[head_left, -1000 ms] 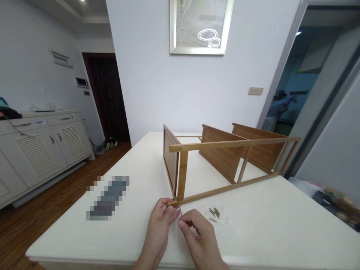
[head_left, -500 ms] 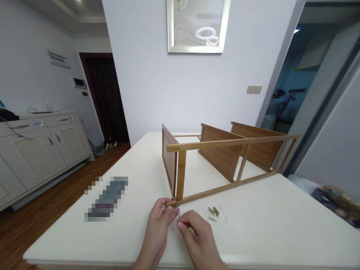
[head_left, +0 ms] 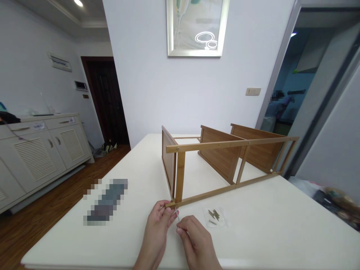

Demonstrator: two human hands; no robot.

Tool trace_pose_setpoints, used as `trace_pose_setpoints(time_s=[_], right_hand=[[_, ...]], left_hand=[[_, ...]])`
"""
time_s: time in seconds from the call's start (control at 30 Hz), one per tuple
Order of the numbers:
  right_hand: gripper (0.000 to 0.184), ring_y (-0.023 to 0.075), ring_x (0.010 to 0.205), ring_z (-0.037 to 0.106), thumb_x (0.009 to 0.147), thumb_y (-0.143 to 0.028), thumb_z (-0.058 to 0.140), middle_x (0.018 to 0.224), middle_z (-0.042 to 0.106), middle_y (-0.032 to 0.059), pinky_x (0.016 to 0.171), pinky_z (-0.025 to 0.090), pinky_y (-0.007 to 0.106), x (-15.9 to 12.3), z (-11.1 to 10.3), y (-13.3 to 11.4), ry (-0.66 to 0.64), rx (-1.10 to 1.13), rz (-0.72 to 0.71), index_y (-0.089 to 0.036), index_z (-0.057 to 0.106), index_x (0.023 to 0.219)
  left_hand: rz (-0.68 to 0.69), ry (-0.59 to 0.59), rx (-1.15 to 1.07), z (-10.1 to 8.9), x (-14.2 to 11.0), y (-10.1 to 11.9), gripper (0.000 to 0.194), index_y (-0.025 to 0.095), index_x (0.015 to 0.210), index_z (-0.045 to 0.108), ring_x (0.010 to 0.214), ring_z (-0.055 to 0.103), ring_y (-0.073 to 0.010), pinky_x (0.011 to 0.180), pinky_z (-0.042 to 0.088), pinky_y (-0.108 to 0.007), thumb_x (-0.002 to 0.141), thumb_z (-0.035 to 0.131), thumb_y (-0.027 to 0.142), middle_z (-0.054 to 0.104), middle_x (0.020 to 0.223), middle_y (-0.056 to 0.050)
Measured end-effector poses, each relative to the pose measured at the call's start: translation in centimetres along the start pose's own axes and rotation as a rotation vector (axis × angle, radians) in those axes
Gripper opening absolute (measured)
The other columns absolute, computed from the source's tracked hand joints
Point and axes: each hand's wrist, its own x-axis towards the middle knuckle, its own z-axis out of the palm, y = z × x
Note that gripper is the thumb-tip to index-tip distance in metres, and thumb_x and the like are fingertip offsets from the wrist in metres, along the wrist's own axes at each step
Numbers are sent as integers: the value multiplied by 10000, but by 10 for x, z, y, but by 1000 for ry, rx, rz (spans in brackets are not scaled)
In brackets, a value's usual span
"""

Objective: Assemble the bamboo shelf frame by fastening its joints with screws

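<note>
A wooden shelf rack (head_left: 208, 193) lies on its side on the white table (head_left: 253, 232), its three panels standing on edge. My left hand (head_left: 158, 223) is closed around the near left end of the rack's lower rail, fingers reaching behind it. Pinched in my right hand (head_left: 195, 236) is a thin metal hex key (head_left: 177, 215), its tip meeting the rail by the corner joint. Whether it sits in a screw head is too small to make out. A clear bag of screws (head_left: 215, 216) lies just right of my right hand.
A pixelated dark object (head_left: 108, 202) lies on the table to the left. A white cabinet (head_left: 45, 150) stands beyond the table's left side. Bags and other items (head_left: 332, 202) sit past its right edge. A person (head_left: 277, 107) is in the room behind the doorway.
The view has tilted up slightly. The hex key's angle differs a little at the same corner, while both hands keep their hold and the rack stays in place.
</note>
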Motion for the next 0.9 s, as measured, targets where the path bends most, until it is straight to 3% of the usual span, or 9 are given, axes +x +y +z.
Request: trace_pose_setpoints(time_s=[0.17,0.33,0.53,0.77,0.9], right_hand=[[248,147,833,589,909,-19,368,901,578,50,749,503,225,-6,5,5,-61,-110,-81,-197,526,979],[266,171,774,574,858,7,388,893,592,57,678,507,236,-13,10,14,-65,-394,-168,-184,537,968],[273,200,726,536,805,29,436,872,604,90,614,496,279,-8,1,9,-165,-602,-260,-145,550,982],[293,219,729,535,819,-7,427,874,617,109,639,512,319,-2,-6,5,-196,-638,-308,-130,559,1050],[270,187,733,556,843,16,389,837,598,66,637,501,276,-2,-1,5,-180,-461,-155,-183,534,954]], left_hand=[[-8,12,-3,0,1,-1,426,163,919,580,859,657,-175,899,502,-359,669,803,426,696,892,-63],[-7,10,-5,-2,2,-2,427,165,928,580,876,666,-184,925,494,-373,670,803,424,702,903,-69],[-6,16,2,-2,1,-3,416,161,930,596,876,665,-192,920,500,-385,672,801,413,704,911,-79],[3,7,5,-3,2,-4,414,160,929,599,881,665,-193,922,498,-382,676,798,421,707,924,-83],[-1,-8,20,-3,3,-3,410,160,923,605,866,663,-182,917,499,-371,676,800,424,705,918,-78]])
